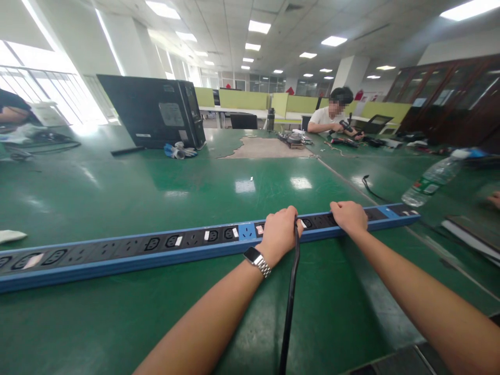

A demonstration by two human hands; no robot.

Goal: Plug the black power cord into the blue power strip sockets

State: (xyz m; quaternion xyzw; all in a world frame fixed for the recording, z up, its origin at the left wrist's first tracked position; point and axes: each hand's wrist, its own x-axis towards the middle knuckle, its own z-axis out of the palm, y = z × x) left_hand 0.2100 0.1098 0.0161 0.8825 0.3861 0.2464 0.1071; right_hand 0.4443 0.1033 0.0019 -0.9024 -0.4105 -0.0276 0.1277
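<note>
A long blue power strip [246, 230] with a row of black sockets lies across the green table. My left hand [279, 232], a watch on its wrist, is closed at the strip's right half around the end of a black power cord [291, 291]. The cord's plug is hidden by my fingers, so I cannot tell how far it sits in a socket. From the hand the cord hangs down towards me. Farther right, my right hand [349, 216] is closed over the power strip, its thumb and fingertips partly hidden. Small white labels mark several sockets.
A black computer case [156, 112] stands at the back left, with gloves [179, 150] beside it. A plastic bottle [433, 179] stands tilted in view at the right, near a thin black cable [371, 191]. Across the table a person [332, 114] handles a tool.
</note>
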